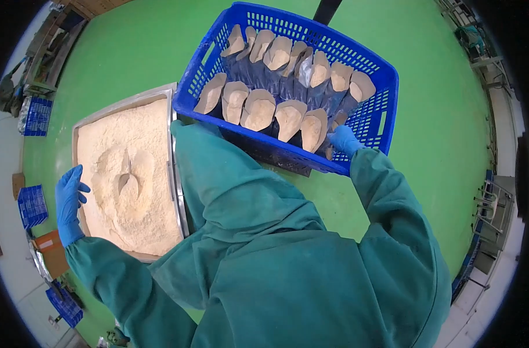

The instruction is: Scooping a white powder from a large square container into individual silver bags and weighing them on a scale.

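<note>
Two rows of upright bags stand in the blue basket, on the far side, right of centre. Most show cream powder at their unsealed mouths, so the filling looks well along, though I cannot tell how full each one is. One silvery bag in the far row shows no powder that I can make out.

The right hand is at the basket's near right corner, against the end bag of the near row; whether it grips that bag I cannot tell. The left hand is by the left side of the metal tray, fingers loosely bent, with nothing visible in it. Plenty of powder is left in the tray, with a scoop resting in a hollow. No bag appears sealed.
</note>
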Tool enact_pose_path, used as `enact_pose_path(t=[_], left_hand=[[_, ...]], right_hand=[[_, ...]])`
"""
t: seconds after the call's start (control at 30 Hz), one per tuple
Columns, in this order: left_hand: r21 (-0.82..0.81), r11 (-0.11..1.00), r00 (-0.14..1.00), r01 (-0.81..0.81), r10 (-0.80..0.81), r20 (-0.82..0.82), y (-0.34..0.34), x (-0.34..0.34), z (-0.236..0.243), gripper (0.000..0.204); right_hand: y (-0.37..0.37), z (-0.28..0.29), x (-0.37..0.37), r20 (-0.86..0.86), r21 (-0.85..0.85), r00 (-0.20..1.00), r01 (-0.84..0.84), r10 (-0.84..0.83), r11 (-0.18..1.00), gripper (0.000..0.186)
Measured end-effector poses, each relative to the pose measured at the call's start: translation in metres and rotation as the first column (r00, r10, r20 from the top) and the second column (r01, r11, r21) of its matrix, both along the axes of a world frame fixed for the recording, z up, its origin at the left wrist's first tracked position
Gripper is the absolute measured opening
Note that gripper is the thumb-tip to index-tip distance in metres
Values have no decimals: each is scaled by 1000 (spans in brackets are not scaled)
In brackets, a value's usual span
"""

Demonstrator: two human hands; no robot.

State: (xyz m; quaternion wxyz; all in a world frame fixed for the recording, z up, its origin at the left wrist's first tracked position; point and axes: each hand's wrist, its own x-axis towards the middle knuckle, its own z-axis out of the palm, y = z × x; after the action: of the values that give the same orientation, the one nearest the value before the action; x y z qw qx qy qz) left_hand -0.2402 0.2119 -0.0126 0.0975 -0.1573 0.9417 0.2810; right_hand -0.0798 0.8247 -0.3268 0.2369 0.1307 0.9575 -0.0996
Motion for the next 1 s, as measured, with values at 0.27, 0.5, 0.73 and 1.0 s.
enact_pose_path(t=[0.27, 0.5, 0.73, 1.0], left_hand=[[63, 989, 991, 135, -135, -3, 93, -60, -50, 57], [-184, 934, 897, 307, -349, -272, 188, -129, -156, 69], [31, 947, 947, 321, -320, -40, 213, -138, -207, 67], [-5, 938, 938, 346, -346, -37, 215, -140, -216, 62]], right_hand=[[25, 44, 25, 20, -442, 763, 586, -646, 679, 61], [68, -20, 22, 499, -544, 138, 818, -856, -186, 72], [39, -67, 9, 783, -622, 344, 461, -518, -633, 79], [8, -138, -1, 842, -531, 248, 536, -479, -656, 79]])
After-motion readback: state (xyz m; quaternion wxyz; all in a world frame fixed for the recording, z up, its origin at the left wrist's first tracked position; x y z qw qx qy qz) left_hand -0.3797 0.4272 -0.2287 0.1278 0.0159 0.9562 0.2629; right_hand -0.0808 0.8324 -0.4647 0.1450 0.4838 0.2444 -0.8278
